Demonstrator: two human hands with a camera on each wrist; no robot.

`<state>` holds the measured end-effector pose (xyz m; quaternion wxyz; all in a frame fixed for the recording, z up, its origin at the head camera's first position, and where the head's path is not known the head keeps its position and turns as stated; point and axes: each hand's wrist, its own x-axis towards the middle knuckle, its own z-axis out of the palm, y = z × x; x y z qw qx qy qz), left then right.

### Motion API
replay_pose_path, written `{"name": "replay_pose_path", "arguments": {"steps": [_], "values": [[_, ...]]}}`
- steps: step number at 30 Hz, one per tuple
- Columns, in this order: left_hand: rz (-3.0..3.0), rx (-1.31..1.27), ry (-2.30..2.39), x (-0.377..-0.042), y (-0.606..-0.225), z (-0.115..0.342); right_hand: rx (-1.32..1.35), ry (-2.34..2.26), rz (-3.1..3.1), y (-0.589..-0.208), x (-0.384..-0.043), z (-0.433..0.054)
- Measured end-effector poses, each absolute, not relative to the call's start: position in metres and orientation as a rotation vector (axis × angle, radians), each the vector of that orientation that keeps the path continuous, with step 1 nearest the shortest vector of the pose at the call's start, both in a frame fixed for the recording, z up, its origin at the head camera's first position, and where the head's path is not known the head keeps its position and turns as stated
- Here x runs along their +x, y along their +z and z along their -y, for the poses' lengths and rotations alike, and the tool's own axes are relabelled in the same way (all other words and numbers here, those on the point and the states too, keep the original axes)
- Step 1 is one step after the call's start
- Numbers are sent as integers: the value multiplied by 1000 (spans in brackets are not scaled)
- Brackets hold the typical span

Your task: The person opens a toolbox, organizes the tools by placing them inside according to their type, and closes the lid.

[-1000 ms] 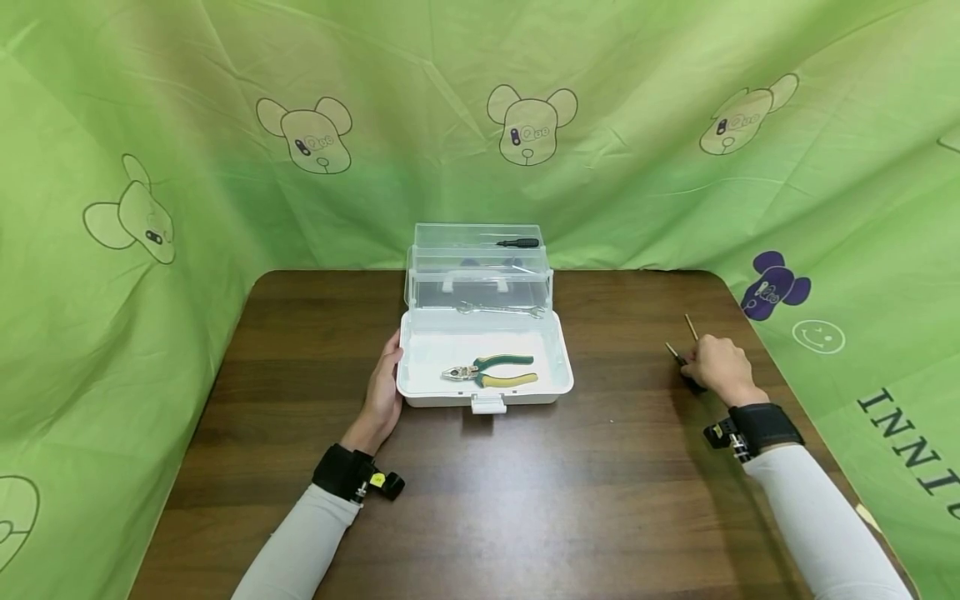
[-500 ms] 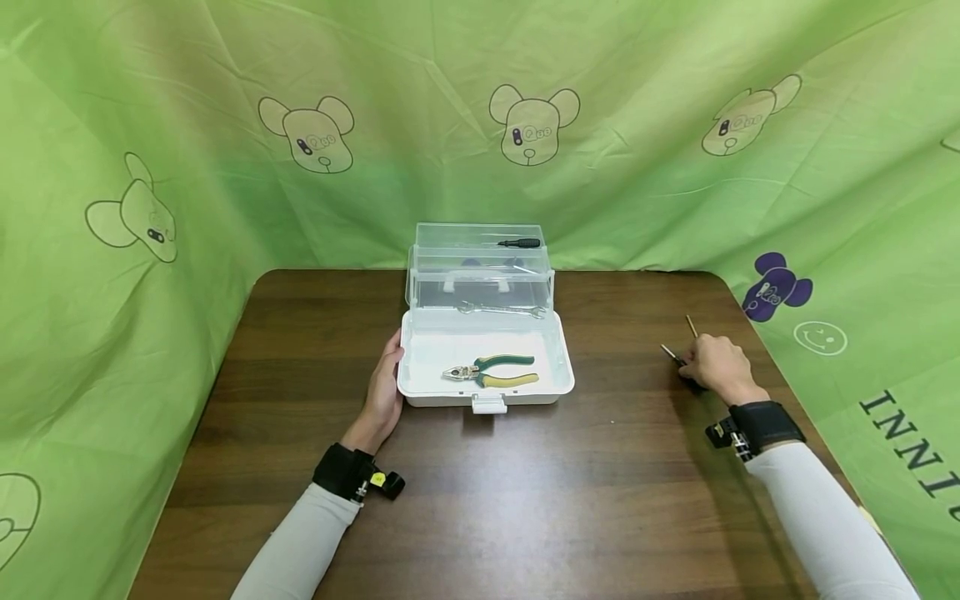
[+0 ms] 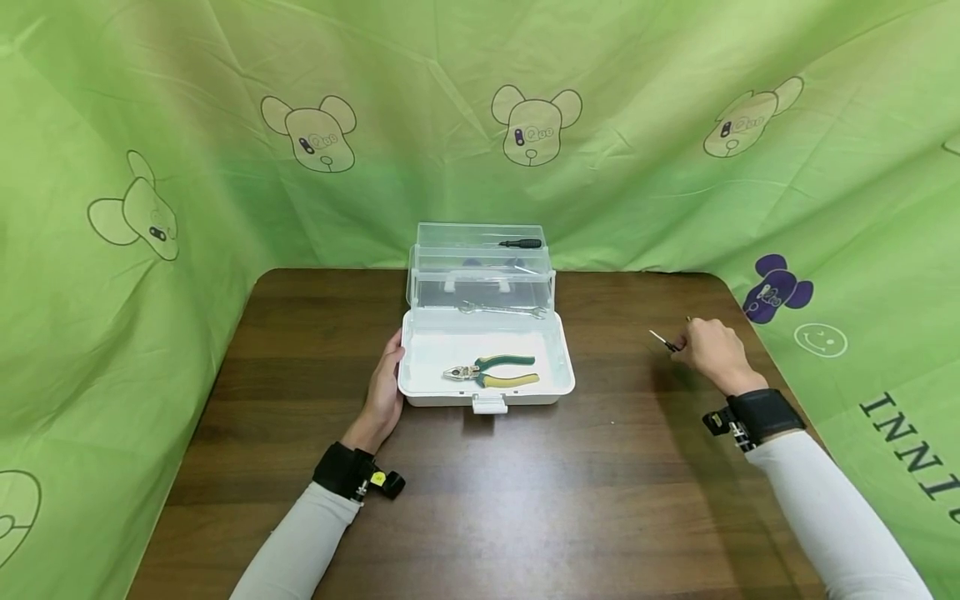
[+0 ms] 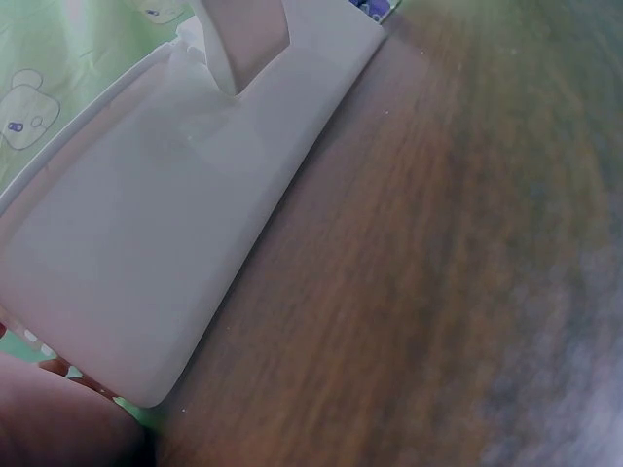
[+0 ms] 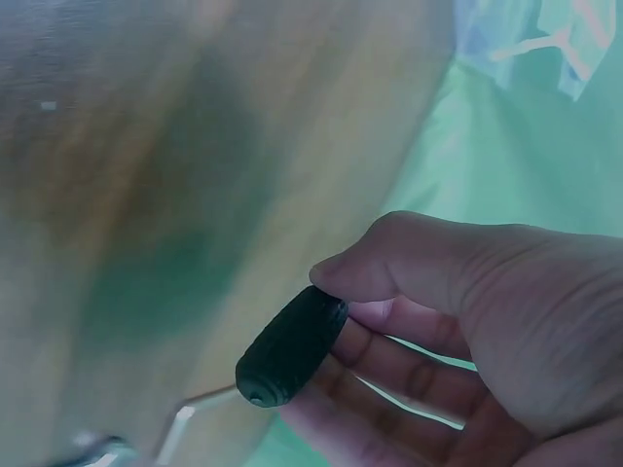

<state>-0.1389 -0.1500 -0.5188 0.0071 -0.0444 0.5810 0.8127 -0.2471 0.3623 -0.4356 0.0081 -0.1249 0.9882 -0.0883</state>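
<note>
My left hand point(image 3: 384, 392) rests against the left end of an open white toolbox point(image 3: 438, 398); its fingers lie along the wall in the head view. Close up, the left wrist view shows the box's white front wall point(image 4: 146, 214) and its latch point(image 4: 255, 44). At the right of the table, my right hand point(image 3: 716, 354) pinches a screwdriver point(image 3: 660, 338) by its black handle point(image 5: 292, 345), thumb on one side and fingers on the other. The silver shaft points left, away from the hand. Green-and-yellow combination pliers point(image 3: 495, 372) lie inside the box.
A wrench point(image 3: 501, 310) lies in the box's lower clear tray, a black-handled screwdriver point(image 3: 521, 243) in the top one. Beyond my right hand a bent metal rod point(image 5: 185, 418) shows on the brown table point(image 3: 585, 492). A green curtain point(image 3: 375, 67) hangs behind the table.
My right hand has moved slightly left and up with the screwdriver, covering most of the rod beyond it. The left hand and toolbox stay as they were.
</note>
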Motion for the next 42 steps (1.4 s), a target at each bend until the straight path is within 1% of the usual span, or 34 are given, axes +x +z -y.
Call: {"name": "replay_pose_path", "arguments": {"steps": [12,25,33,42], "values": [[-1801,-150,2554,-138,-520,150,-535,-218,-3122,-401,-255,-332],[-1790,-140,2551,-136,-521,150,-755,-110,-3128,-360,-267,-285],[-1775,-136,2564,-138,-518,149,-957,-69,-3156,-339,-279,-253],[-1787,-136,2561,-138,-519,150,-1048,-82,-3138,-320,-297,-218]]}}
